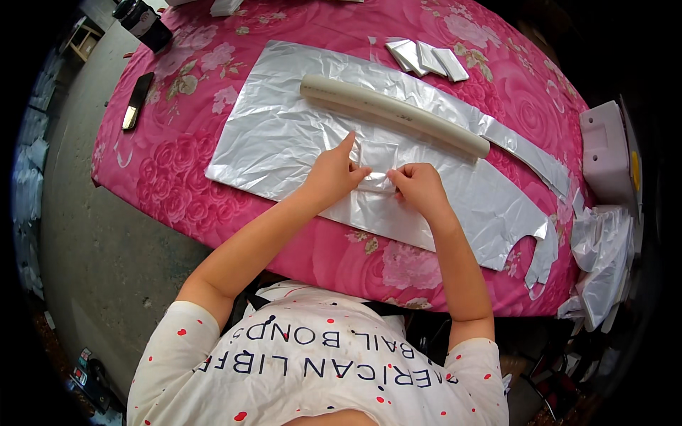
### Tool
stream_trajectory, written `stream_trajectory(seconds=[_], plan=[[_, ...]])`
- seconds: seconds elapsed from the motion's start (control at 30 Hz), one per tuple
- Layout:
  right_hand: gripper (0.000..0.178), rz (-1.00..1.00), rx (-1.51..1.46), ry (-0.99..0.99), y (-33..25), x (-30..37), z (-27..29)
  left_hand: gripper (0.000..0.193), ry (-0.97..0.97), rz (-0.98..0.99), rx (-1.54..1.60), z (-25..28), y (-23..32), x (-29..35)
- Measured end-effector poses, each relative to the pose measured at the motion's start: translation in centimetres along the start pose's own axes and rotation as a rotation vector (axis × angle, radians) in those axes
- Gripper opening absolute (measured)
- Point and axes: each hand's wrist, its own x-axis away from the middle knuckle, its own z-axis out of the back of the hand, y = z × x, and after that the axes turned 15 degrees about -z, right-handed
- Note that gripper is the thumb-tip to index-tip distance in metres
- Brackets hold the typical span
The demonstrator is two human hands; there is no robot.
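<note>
— The left hand [332, 172] has its thumb and forefinger spread apart. And the right hand [424, 188]?
— Curled at the lower right of a small folded square [379, 153], mid-frame; its fingertips overlap, so I can't tell whether they're clamped on it.
— What else is hidden?
— The left hand's other fingers are tucked away, the pale tube [394, 110] covers part of the silvery sheet [259, 121], and a white thing [225, 7] is cut off at the top edge.
— The surface and room?
— Pink flowered tablecloth [177, 170], grey floor [142, 234] at left, plastic bags [602, 248] at right; the corners go black.
</note>
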Motion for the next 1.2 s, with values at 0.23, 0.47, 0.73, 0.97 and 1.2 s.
stream_trajectory(seconds=[0.23, 0.47, 0.73, 0.97, 1.2], plan=[[0.026, -0.039, 0.04, -0.034, -0.5, -0.5, 0.2, 0.071, 0.109, -0.627, -0.671, -2.3, -1.1, 0.7], [0.025, 0.047, 0.19, 0.124, 0.0, -0.2, -0.8, 0.094, -0.081, -0.63, -0.624, -4.6, -2.3, 0.7], [0.029, 0.085, 0.438, 0.398, 1.3, 3.1, -0.2, 0.102, -0.054, -0.625, -0.619, -4.2, -2.4, 1.0], [0.046, 0.864, 0.489, 0.515, -0.9, -0.2, -2.5, 0.053, 0.009, -0.222, 0.277, -0.1, -1.2, 8.1], [0.068, 0.784, 0.446, 0.277, -1.4, 0.9, -12.1, 0.034, -0.226, 0.702, 0.759, 3.3, -3.8, 21.9]])
